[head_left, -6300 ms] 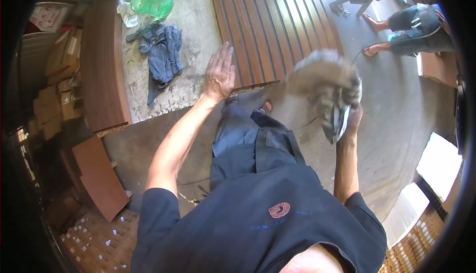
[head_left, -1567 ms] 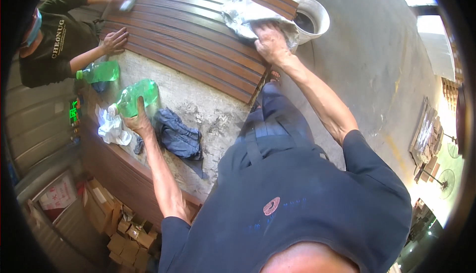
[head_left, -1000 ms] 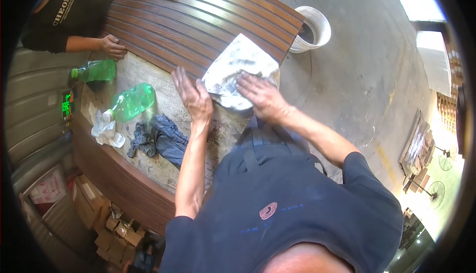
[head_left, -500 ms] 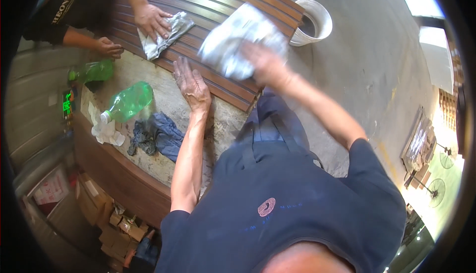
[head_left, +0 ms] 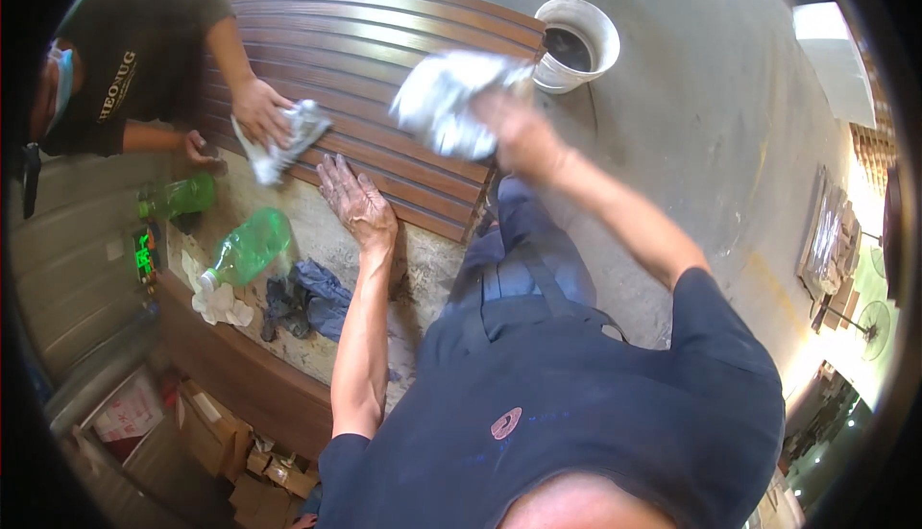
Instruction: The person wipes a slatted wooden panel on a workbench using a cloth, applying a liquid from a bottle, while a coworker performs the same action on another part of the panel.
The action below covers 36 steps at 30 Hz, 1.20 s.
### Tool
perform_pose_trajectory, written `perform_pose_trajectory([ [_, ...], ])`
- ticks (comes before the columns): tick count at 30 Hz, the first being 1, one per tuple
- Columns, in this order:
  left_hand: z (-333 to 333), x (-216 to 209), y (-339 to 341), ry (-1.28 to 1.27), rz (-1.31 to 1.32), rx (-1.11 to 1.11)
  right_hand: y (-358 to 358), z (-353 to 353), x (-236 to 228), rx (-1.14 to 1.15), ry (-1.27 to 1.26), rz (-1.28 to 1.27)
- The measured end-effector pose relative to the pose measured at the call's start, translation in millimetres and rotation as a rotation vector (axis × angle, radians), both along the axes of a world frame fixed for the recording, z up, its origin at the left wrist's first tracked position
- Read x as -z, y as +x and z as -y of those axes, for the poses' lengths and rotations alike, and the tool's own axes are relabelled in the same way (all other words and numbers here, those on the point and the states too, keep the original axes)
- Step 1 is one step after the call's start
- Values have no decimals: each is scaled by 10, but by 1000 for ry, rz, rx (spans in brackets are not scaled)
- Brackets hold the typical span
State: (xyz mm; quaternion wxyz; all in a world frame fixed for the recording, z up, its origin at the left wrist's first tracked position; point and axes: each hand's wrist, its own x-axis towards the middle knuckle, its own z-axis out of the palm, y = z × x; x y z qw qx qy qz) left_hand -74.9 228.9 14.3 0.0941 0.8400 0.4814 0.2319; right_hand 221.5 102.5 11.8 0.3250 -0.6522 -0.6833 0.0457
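Note:
A brown slatted wooden panel lies on the worktable, its grooves running lengthwise. My left hand rests flat on the panel's near edge, fingers stretched out and smudged dark. Over the panel's right end my right hand grips a white cloth; both are smeared by motion. I cannot tell whether the cloth touches the slats. Left of my left hand, a co-worker's hand presses another whitish cloth at the panel's near edge.
A white bucket with dark liquid stands on the floor beyond the panel's right end. Two green bottles, one nearer and one farther, lie on the worktable near dark crumpled rags and white crumpled paper. Cardboard boxes sit lower left.
The view has shifted. The white cloth in my right hand looks more bunched and sits nearer the panel's corner. The co-worker's cloth has moved toward the panel's near edge. My left hand stays flat.

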Motion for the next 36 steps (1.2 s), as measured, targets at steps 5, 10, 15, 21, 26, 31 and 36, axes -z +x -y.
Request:
perform_pose_trajectory([
  [5, 69, -28, 138, 16, 13, 32, 780, -184, 123, 350, 69, -91],
  [10, 118, 80, -298, 105, -46, -10, -1421, 904, -282, -197, 29, -293],
  [15, 239, -26, -91, 54, -7, -16, -568, 1116, -555, -38, -194, -1036],
  [21, 73, -49, -93, 32, 18, -4, 835, 297, -370, 731, 263, -1147],
  [26, 51, -18, 21, 28, -5, -18, 915, -217, -67, 865, 341, -798],
  [31, 47, -22, 39, 30, 64, -30, 24, -263, 312, 776, 293, -352],
  [36, 71, 3, -50, 50, 41, -56, -1182, 432, 326, 465, 70, -111],
])
